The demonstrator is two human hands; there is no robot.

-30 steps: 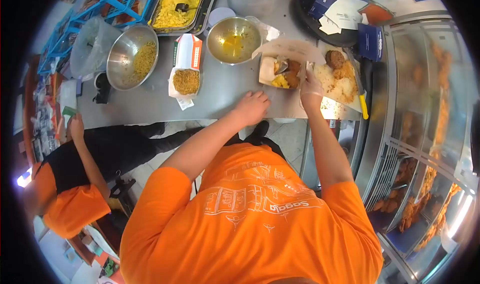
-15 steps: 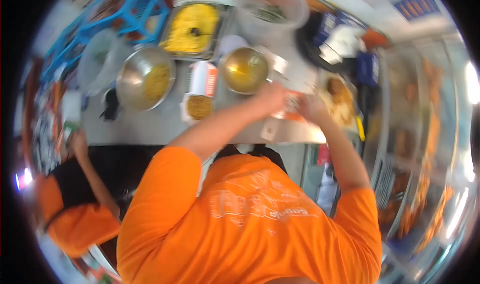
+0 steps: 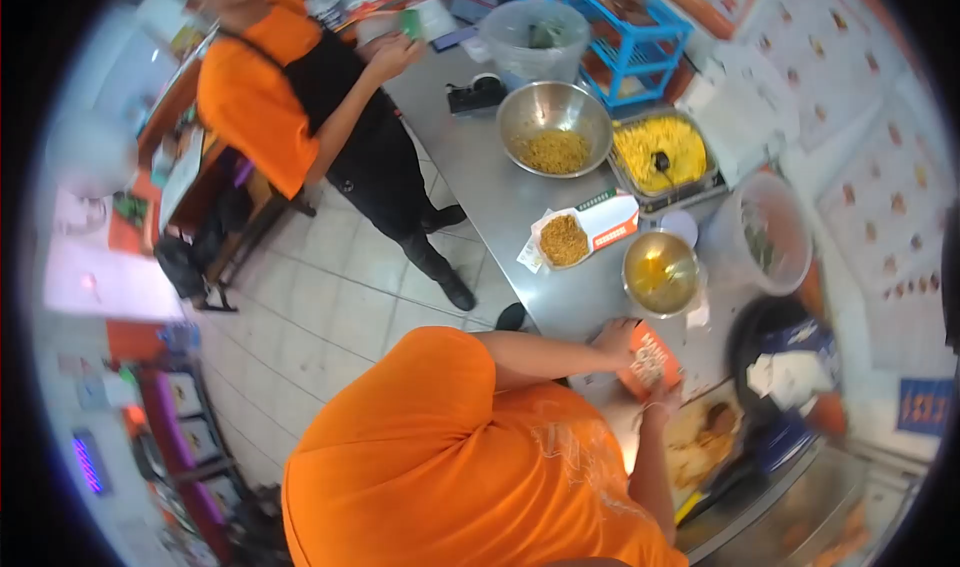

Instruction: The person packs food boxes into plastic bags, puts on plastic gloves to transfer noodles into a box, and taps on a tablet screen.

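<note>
An orange takeaway box (image 3: 650,361) with white lettering is held between my two hands over the near part of the metal counter. My left hand (image 3: 616,341) is closed on its upper left side, and my right hand (image 3: 661,403) grips its lower end. Their fingertips are partly hidden by the box. Just beyond them stands a metal bowl (image 3: 644,299) of yellow liquid. Further left, an opened white and orange box (image 3: 612,223) holds a crumbly brown filling (image 3: 564,240).
A steel bowl (image 3: 513,139), a tray of yellow food (image 3: 655,139) and plastic tubs (image 3: 795,232) line the counter. A cutting board (image 3: 688,437) with brown food lies to my right. A co-worker in a black apron (image 3: 335,77) stands at left, holding something green.
My view has swung left, bringing the co-worker and tiled floor into sight. The orange box stays in both hands, its lettered face now turned towards me.
</note>
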